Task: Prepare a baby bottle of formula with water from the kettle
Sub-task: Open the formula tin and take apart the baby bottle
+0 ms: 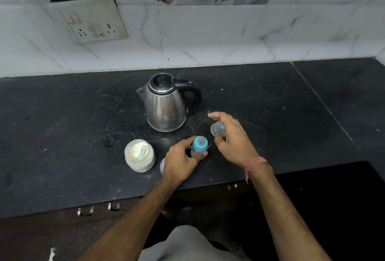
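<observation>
A baby bottle (199, 145) with a blue collar and a clear teat stands on the black counter (62, 135). My left hand (181, 160) grips its body from the left. My right hand (231, 140) holds the bottle's clear dome cap (217, 128) just right of and above the bottle. A steel kettle (166, 104) with a black lid and handle stands behind the bottle, spout to the left. An open jar of white formula powder (140, 155) with a pale scoop inside sits left of my left hand.
A round lid (162, 165) lies flat, partly hidden under my left hand. A socket panel (93, 21) hangs on the tiled wall behind. The counter's front edge runs above drawer handles (85, 211).
</observation>
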{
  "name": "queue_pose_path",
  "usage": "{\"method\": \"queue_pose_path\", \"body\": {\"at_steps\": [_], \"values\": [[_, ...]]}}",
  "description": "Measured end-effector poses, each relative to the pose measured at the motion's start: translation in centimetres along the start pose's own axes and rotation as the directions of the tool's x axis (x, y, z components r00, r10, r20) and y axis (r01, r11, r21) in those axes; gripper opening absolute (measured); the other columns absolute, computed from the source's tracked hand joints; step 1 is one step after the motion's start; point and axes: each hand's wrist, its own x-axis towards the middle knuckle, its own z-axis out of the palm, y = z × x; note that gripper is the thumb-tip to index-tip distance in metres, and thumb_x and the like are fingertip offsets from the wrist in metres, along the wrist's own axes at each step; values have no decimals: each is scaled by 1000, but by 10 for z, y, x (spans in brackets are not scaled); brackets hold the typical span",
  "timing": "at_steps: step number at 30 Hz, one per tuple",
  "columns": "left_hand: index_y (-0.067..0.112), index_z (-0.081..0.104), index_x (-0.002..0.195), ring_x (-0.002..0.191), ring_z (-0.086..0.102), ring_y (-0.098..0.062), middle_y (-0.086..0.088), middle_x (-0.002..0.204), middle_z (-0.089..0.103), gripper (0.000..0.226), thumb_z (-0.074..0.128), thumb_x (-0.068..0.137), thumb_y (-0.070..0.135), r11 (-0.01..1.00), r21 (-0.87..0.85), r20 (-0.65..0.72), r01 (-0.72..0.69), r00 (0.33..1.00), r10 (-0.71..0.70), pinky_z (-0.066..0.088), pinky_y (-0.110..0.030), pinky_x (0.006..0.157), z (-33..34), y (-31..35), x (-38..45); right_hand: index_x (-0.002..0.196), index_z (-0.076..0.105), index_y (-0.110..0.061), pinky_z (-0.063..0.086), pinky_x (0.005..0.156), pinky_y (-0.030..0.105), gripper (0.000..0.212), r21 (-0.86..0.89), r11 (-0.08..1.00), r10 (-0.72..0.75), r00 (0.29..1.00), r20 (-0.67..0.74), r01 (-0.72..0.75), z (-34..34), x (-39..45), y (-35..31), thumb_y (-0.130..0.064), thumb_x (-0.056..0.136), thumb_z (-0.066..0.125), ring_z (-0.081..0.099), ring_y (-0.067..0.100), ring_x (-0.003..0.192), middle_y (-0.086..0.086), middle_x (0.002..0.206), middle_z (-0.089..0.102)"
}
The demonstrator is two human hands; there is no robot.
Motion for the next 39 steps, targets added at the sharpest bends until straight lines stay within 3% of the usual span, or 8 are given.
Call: {"method": "queue_pose_path", "body": {"at_steps": [5,14,22,25,29,33,36,39], "values": [[43,68,150,121,68,6,20,137,76,65,92,89,50,999,37,-6,21,1000,-21,57,-30,105,-1,5,-1,154,46,-38,51,116,43,83,-39,982,180,978,-102,-184,-2,-8,41,2,89,80,50,15,142,-9,152,47],[40,69,146,126,70,-5,17,133,78,60,90,90,49,983,185,-41,19,999,-11,56,-35,105,-1,18,-2,148,51,-35,53,111,45,78,-136,925,367,927,75,-355,20,-15,85,7,87,74,56,16,131,-12,132,57],[37,69,145,128,70,-10,13,136,77,60,92,89,46,980,201,-46,17,999,-8,55,-35,108,0,21,-1,141,60,-36,44,119,39,74,-249,925,316,945,80,-288,33,-17,89,4,82,79,38,19,147,-8,149,51],[36,68,143,126,70,-10,13,135,75,61,92,88,49,980,198,-37,30,999,-23,57,-39,107,1,19,0,135,63,-36,39,127,47,72,-228,944,235,971,-51,-241,36,-25,84,2,78,85,21,24,161,-5,154,42],[36,70,134,115,70,-5,15,127,71,61,96,81,52,984,142,-41,112,993,-107,57,-33,100,7,18,5,123,68,-34,54,103,38,36,-81,993,59,949,-309,-88,40,-32,49,-13,94,74,48,10,131,-13,133,55],[32,74,127,107,70,-8,15,118,71,40,84,90,42,984,156,-82,82,994,-70,54,-30,91,12,18,2,132,65,-39,51,95,29,43,-114,992,33,990,-136,-49,47,-22,19,-56,95,76,58,4,120,-21,131,57],[30,75,129,108,72,-10,13,119,75,38,79,91,27,985,153,-90,85,993,-72,54,-29,91,13,16,1,140,64,-36,47,101,26,58,-220,974,40,997,-62,-52,50,-14,6,-50,88,86,58,8,128,-17,136,58],[35,76,126,104,74,-3,18,112,79,40,79,87,25,987,118,-93,108,991,-97,58,-28,92,14,15,1,139,65,-32,55,104,36,61,-298,952,55,998,-41,-65,52,-8,-4,-50,86,88,62,14,125,-10,134,64]]}}
